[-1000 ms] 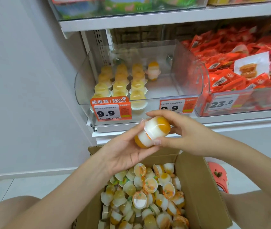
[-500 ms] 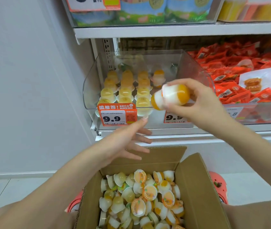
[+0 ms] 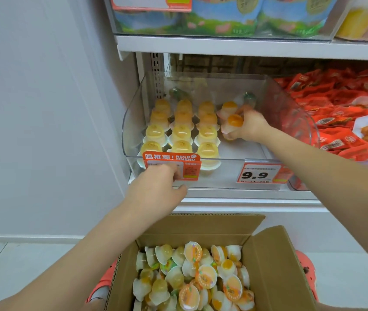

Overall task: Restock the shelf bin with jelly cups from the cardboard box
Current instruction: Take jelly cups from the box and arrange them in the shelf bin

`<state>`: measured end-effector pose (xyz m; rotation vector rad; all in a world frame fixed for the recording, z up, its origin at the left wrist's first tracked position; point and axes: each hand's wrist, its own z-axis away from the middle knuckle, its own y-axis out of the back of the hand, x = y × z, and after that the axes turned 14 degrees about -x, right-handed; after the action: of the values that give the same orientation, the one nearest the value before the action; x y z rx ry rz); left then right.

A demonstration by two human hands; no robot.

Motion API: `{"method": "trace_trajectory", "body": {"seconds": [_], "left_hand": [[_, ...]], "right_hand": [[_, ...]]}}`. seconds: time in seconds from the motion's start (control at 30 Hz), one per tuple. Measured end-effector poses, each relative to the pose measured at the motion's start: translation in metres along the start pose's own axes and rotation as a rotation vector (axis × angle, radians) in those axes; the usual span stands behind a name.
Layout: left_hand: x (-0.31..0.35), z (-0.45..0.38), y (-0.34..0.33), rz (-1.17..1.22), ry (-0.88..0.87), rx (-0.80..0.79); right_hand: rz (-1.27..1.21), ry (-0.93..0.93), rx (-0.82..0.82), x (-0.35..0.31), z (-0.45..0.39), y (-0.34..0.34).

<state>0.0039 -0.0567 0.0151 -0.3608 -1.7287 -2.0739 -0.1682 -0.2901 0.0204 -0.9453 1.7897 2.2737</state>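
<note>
Curled round a stacked pair of clear plastic jelly cups with orange filling (image 3: 232,124), my right hand (image 3: 251,129) is reaching over the front wall into the clear acrylic shelf bin (image 3: 133,122). The pair sits in the fourth column, just in front of the single stack already standing at the back, and right beside the three full rows of yellow cups (image 3: 181,131).

To do this well, I would press the lower cup's rim flat on the bin floor before letting go, line it up with the neighbouring row, and slide my fingers out backwards so the top cup does not tip. That is my judgement; whether the base already touches the floor I cannot tell.

My right forearm runs diagonally up from the lower right, wrist bent slightly down over the bin's front edge. My left hand (image 3: 156,189) rests against the orange-and-white price tag (image 3: 178,163) on the bin's front, fingers loosely bent on it and pinching nothing that I can see, forearm stretched up from the lower left.

Below, the open brown cardboard box (image 3: 275,265) holds a heap of loose cups.
</note>
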Motion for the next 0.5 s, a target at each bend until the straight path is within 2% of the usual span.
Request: {"method": "trace_trajectory", "body": {"seconds": [0.5], "left_hand": [[0.002, 0.002, -0.006, -0.03, -0.021, 0.033]], "right_hand": [[-0.116, -0.042, -0.018, 0.012, -0.005, -0.005]]}}
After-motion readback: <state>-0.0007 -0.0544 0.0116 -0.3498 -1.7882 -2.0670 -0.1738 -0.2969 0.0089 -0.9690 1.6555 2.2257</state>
